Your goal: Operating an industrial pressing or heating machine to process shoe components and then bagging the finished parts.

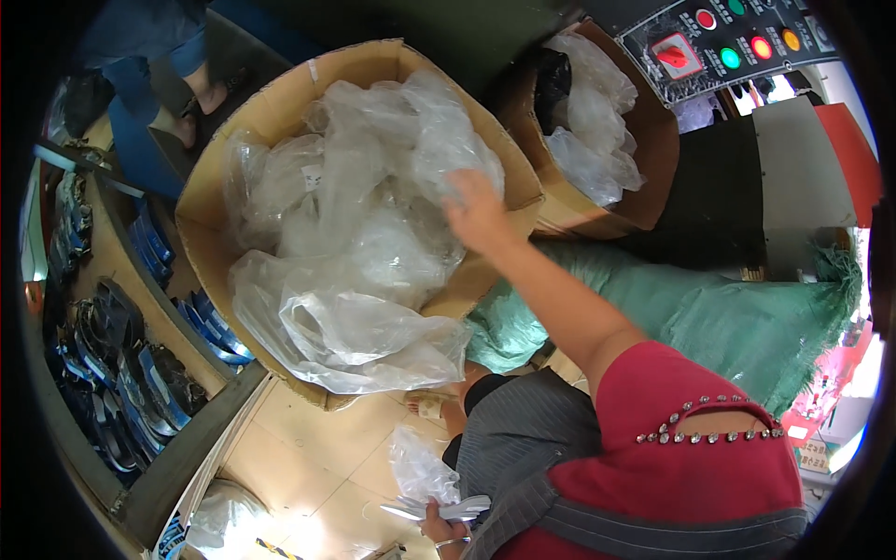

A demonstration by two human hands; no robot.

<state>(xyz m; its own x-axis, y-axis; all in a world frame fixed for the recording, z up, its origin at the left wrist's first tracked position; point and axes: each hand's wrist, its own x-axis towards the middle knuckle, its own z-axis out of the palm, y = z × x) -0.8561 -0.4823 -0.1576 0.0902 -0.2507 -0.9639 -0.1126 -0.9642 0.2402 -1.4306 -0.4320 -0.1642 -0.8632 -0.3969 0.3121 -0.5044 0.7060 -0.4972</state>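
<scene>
My right hand [474, 213] reaches into a large open cardboard carton [207, 201], its fingers apart and resting against the crumpled clear plastic bags [359, 177] heaped inside. Whether any plastic is caught under the fingertips is hard to see. One bag [359, 341] hangs over the carton's near rim. Low in the picture, my left hand [439, 525], with a bracelet at the wrist, is closed on a small stack of thin white flat pieces [457, 508]. Right beside that stack is a clear plastic bag [422, 464].
A smaller carton [658, 154] of plastic bags stands behind, below a control panel [737, 47] with coloured buttons. Green wrapped bundles [681, 299] lie at right. Dark-and-blue slippers [140, 373] fill a rack at left. Another person's legs [191, 70] show at upper left.
</scene>
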